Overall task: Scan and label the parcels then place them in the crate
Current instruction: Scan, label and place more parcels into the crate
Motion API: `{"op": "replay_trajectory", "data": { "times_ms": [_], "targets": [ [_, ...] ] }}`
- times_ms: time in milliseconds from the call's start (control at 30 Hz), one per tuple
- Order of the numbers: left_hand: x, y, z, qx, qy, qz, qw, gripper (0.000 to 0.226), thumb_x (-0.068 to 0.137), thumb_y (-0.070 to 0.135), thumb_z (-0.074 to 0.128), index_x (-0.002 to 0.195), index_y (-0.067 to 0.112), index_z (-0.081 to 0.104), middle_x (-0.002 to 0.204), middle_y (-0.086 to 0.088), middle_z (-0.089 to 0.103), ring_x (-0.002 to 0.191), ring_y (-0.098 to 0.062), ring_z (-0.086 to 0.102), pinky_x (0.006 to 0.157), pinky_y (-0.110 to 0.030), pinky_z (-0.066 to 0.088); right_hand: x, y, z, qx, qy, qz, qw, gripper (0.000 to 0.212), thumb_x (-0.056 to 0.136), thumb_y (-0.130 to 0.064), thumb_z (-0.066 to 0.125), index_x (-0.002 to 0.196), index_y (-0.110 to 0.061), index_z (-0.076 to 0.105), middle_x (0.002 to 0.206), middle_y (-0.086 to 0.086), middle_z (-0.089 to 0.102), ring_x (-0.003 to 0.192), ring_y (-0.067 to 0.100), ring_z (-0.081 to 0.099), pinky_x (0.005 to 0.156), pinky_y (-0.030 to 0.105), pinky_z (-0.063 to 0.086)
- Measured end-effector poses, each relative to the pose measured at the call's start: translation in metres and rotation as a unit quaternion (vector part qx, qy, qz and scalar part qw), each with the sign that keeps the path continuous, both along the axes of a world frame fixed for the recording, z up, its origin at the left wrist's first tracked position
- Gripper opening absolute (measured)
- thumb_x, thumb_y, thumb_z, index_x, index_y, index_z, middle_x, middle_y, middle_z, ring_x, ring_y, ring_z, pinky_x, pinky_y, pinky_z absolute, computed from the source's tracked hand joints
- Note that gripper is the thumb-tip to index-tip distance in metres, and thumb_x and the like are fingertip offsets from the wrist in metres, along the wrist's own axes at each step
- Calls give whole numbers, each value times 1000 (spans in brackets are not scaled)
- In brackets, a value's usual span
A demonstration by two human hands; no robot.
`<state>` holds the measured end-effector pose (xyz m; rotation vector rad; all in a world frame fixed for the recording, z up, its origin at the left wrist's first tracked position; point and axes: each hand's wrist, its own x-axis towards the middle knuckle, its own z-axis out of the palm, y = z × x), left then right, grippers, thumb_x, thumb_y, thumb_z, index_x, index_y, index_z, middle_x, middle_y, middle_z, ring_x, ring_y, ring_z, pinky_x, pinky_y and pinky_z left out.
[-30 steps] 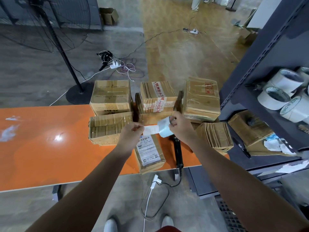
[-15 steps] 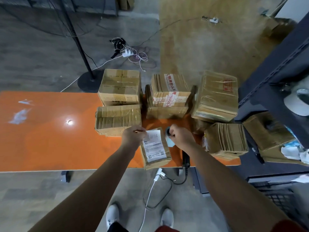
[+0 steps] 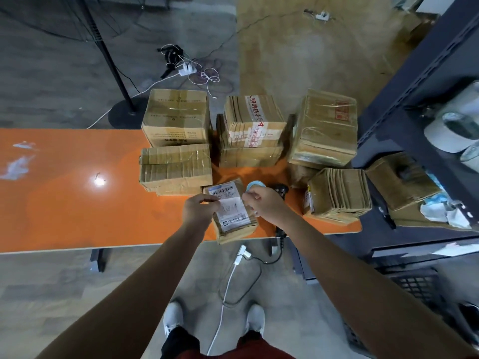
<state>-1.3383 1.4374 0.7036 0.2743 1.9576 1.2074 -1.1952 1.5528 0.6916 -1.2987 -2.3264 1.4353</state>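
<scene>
1. Orange tabletop (image 3: 64, 203) is where it's all laid out, stretching from the left side up to a dark metal rack (image 3: 414, 81) on the right.
2. A small brown parcel (image 3: 234, 233) is parked right at the near edge of the table, straight in front of the person.
3. A white label (image 3: 231, 207) is held flat over the parcel's top. Whether it's actually stuck down can't be told tbh.
4. Left hand (image 3: 198, 209): the fingers are curled in, and the label's left edge is pinched between thumb and fingertips.
5. Right hand (image 3: 264, 203): same deal on the right edge, with the fingers bent and the label nipped at the tips.
6. A pale blue label roll (image 3: 254, 184) can be seen just beyond the right hand. A black scanner (image 3: 281, 189) is lying just right of it, partly hidden under the right wrist.
7. Bigger taped cardboard boxes (image 3: 176, 117) are lined up along the far side of the table, with a flat-packed bundle (image 3: 337, 195) sat near the right end.
8. A black crate (image 3: 414, 286) is spotted on the floor at the near right, below the rack and well apart from the parcel.
9. Tape rolls (image 3: 451, 130) are stashed on the rack's shelf, far right.
</scene>
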Motion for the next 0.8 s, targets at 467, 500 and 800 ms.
{"op": "replay_trajectory", "data": {
  "times_ms": [467,500,800],
  "targets": [
    [24,-27,-25,-38,14,15,999,18,84,9,65,101,13,62,85,-8,69,61,-12,57,46,-23,43,-7,-27,-18,77,-58,54,994,7,90,-16,64,89,-10,68,81,-3,66,80,14,62,72,30,52],
    [23,-28,-26,-43,23,18,999,25,83,11,68,105,15,57,88,-8,68,65,-14,59,49,-24,44,-9,-28,-19,89,-60,56,993,7,90,-14,64,86,-10,66,77,-6,63,77,12,60,68,28,49],
    [21,-27,-31,-59,109,-2,992,28,86,14,68,106,13,48,86,-1,64,70,-14,58,41,-12,36,-16,-38,-24,146,-79,35,985,11,92,-17,64,93,-8,70,89,3,71,83,16,65,74,32,56]
  ]
}}
